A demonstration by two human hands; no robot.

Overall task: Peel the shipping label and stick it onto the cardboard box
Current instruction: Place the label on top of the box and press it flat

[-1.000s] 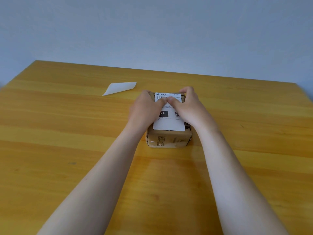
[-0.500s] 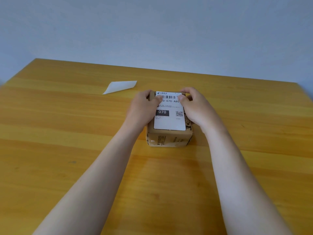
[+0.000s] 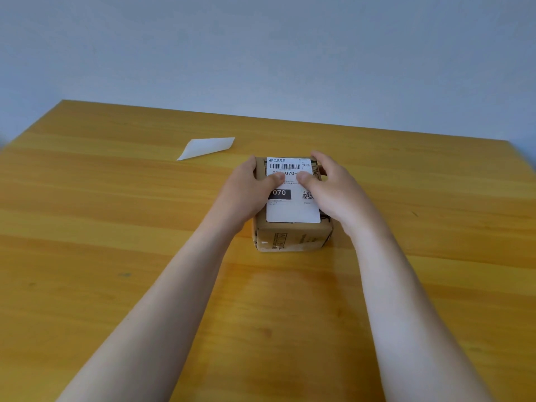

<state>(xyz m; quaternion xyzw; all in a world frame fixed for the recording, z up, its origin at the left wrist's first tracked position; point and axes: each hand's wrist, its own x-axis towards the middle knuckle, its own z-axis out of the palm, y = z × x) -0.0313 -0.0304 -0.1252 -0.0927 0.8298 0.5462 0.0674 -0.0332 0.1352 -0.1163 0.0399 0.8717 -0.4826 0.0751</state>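
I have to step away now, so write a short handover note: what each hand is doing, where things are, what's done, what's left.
Left hand: thumb pressing on the shipping label, fingers along the box's left side.
Right hand: thumb on the label, fingers along the right side.
Cardboard box sits mid-table; label lies flat on its top. Peeled backing paper lies far left.
Done: peeling, placing.
Left: probably smooth down the lower half, then let go.
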